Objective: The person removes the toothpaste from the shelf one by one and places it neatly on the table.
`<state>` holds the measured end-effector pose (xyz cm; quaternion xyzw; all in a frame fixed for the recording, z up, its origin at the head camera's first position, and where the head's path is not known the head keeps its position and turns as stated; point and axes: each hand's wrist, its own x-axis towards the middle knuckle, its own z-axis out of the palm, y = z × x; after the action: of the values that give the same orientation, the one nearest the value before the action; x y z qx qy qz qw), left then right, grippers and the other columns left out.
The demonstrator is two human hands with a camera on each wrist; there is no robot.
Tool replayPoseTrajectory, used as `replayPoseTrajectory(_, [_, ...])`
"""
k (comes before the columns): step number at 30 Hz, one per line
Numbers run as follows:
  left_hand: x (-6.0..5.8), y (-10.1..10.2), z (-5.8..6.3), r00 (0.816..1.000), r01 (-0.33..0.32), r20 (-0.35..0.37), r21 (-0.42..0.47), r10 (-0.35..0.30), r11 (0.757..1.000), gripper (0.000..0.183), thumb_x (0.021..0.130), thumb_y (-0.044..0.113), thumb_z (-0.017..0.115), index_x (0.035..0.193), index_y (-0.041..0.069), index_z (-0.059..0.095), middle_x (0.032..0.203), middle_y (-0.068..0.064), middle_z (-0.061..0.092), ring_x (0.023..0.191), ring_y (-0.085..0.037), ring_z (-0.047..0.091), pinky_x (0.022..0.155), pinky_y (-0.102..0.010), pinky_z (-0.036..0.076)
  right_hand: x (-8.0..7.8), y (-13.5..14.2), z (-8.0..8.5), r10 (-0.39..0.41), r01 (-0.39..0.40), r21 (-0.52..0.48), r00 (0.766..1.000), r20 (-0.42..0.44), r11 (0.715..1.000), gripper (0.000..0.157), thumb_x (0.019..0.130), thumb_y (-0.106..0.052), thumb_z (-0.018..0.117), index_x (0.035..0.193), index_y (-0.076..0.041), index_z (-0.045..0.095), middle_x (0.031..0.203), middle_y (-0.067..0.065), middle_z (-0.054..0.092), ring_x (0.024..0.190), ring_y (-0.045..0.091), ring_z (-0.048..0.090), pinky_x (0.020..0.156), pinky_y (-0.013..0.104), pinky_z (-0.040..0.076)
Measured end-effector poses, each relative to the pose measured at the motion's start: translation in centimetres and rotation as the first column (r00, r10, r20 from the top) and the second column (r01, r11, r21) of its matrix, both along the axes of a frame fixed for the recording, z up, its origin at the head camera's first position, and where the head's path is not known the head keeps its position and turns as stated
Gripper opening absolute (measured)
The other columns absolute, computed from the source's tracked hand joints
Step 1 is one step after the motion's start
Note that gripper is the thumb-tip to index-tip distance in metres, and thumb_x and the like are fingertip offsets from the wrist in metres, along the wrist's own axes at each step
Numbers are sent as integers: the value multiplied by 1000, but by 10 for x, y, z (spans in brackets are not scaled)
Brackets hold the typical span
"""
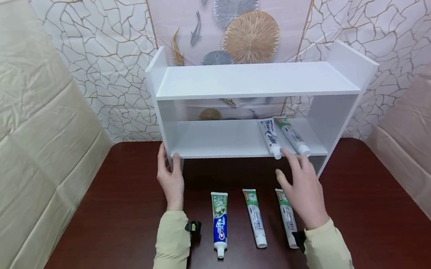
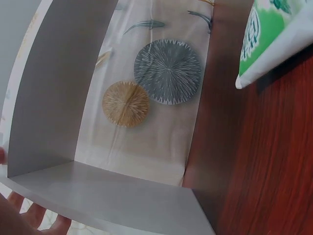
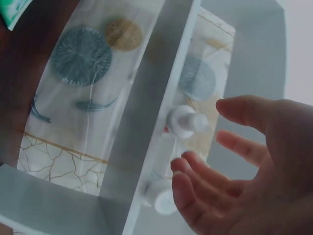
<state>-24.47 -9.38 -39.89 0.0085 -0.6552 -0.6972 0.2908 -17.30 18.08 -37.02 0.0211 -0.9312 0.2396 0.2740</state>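
Note:
My left hand holds the lower left side of the white shelf unit, thumb at the front edge and fingers along the outer face. In the left wrist view those fingers bend around the side panel. My right hand is just in front of the middle shelf, its fingers loosely bent and holding nothing. Close by its fingertips are the caps of two toothpaste tubes on that shelf: a white and blue tube and a green and white tube to its right.
On the dark red table, a green and blue toothpaste tube lies leftmost. A green and white tube is at the middle, another partly behind my right wrist. A patterned cloth hangs behind the shelf.

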Motion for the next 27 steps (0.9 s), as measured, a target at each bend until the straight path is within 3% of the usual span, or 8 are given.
replayPoseTrajectory(4, [-2,5,1,1000,28,-2,34,-28,999,51,99,11,53,148,12,41,147,-13,47,129,-32,49,102,-50,45,-18,1,2,-18,18,23,1000,-2,1000,52,94,-21,62,144,-17,47,117,22,51,91,35,51,55,43,41])
replayPoseTrajectory(9, [-4,12,4,998,56,5,86,-56,995,50,99,11,54,147,14,42,148,-10,47,132,-28,47,106,-48,42,-30,0,0,-37,37,-3,998,47,999,51,96,-27,60,144,-17,47,119,22,49,95,36,51,61,48,45])
replayPoseTrajectory(13, [-2,15,4,997,79,13,129,-81,989,53,98,11,55,149,17,40,153,-4,42,140,-22,39,113,-45,36,-34,-1,-1,-62,64,-40,997,51,997,45,95,-31,61,135,-13,52,119,23,50,97,38,53,65,53,48])
replayPoseTrajectory(16, [4,16,2,997,64,34,129,-69,990,58,98,12,56,151,21,36,156,0,37,145,-19,32,117,-43,30,-38,-1,-1,-78,80,-47,996,41,996,39,95,-32,61,124,-9,52,111,23,52,88,37,54,60,50,47])
replayPoseTrajectory(19, [10,17,-2,997,46,59,108,-53,993,62,97,11,56,153,21,31,159,0,31,147,-19,27,119,-44,25,-41,-1,-1,-91,93,-44,995,49,995,34,95,-31,60,117,-7,50,105,23,54,81,34,54,56,45,44])
replayPoseTrajectory(24, [-2,17,-25,1000,-5,23,45,4,999,66,97,15,57,153,34,27,159,7,27,148,-15,23,120,-43,24,-44,-4,-2,-71,74,-31,994,80,997,30,97,-28,55,118,-7,52,103,23,65,68,29,57,49,34,39])
replayPoseTrajectory(27, [-6,16,-32,999,-36,-1,19,36,999,67,97,17,57,152,40,26,159,10,27,148,-13,23,120,-44,24,-42,-6,-3,-63,64,-15,994,91,998,30,97,-27,54,121,-10,53,98,22,67,56,26,53,45,30,34])
